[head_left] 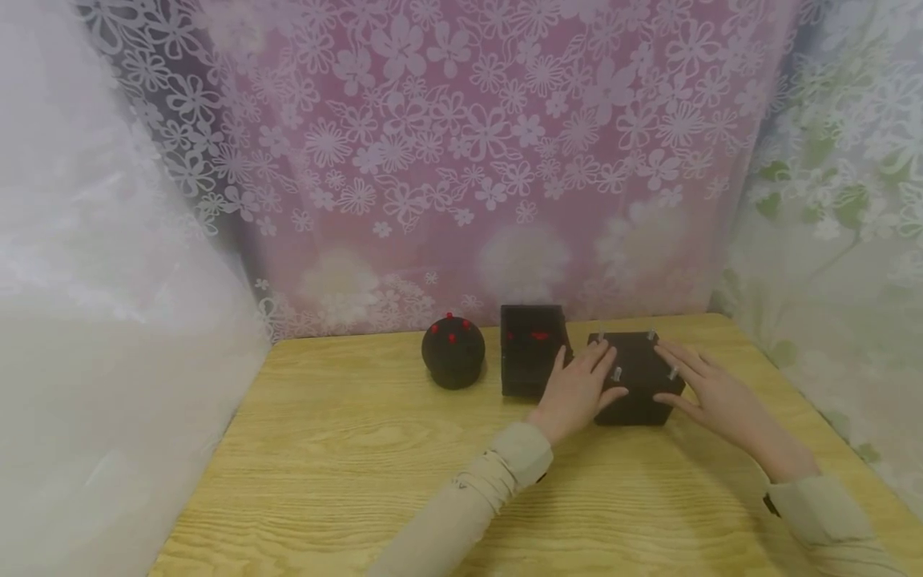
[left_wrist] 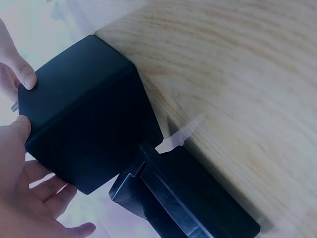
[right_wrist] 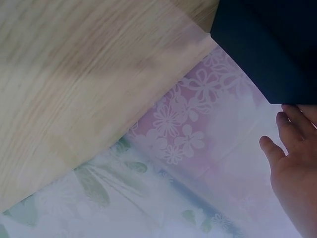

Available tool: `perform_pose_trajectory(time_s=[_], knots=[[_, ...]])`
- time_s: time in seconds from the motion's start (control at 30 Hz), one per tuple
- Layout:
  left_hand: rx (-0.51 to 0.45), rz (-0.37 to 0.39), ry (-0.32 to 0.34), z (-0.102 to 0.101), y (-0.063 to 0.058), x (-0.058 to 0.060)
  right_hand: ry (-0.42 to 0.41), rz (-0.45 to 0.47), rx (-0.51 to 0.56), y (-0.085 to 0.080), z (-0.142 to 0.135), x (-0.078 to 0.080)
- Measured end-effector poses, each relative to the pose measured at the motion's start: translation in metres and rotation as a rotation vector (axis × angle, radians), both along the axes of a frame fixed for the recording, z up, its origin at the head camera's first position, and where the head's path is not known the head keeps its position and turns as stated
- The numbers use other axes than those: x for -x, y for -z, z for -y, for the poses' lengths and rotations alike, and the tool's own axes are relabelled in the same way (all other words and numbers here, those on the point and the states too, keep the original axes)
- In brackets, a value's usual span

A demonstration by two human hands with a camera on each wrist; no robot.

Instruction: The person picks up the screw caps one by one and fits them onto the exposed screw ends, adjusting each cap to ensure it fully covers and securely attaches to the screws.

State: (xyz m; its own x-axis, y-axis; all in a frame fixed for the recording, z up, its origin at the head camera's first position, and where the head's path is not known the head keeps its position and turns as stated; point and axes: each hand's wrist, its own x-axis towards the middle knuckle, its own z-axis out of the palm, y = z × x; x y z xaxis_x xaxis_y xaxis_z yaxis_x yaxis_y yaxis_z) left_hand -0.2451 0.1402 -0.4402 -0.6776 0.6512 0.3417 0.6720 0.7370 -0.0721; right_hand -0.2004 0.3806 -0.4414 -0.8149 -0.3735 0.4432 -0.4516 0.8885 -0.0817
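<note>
A black box (head_left: 634,385) with several clear pegs standing on its top is on the table's right side. My left hand (head_left: 577,393) touches its left top edge, fingers extended and thumb near the front edge. On the opposite side my right hand (head_left: 728,405) touches the right top edge with fingers stretched out. The left wrist view shows my left hand (left_wrist: 25,183) at the box's edge (left_wrist: 94,114), opposite the right hand. In the right wrist view, my right hand (right_wrist: 297,163) has its fingertips by the box's edge (right_wrist: 270,64).
Just left of the box stands a black rectangular object (head_left: 522,369) with red marks, partly behind my left hand. Farther left is a round black object (head_left: 454,365) with several red knobs on top. Floral curtains (head_left: 469,160) surround the wooden table (head_left: 324,481).
</note>
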Motion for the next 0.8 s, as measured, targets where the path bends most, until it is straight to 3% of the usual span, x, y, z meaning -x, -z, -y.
perform_pose_trajectory(time_s=[0.27,0.8], knots=[[-0.004,-0.001,0.004,0.002,0.003,-0.005,-0.038,-0.075,-0.023,0.002,0.002,-0.006],[-0.019,-0.018,0.019,0.01,0.003,-0.02,-0.059,-0.107,-0.006,0.003,0.008,-0.018]])
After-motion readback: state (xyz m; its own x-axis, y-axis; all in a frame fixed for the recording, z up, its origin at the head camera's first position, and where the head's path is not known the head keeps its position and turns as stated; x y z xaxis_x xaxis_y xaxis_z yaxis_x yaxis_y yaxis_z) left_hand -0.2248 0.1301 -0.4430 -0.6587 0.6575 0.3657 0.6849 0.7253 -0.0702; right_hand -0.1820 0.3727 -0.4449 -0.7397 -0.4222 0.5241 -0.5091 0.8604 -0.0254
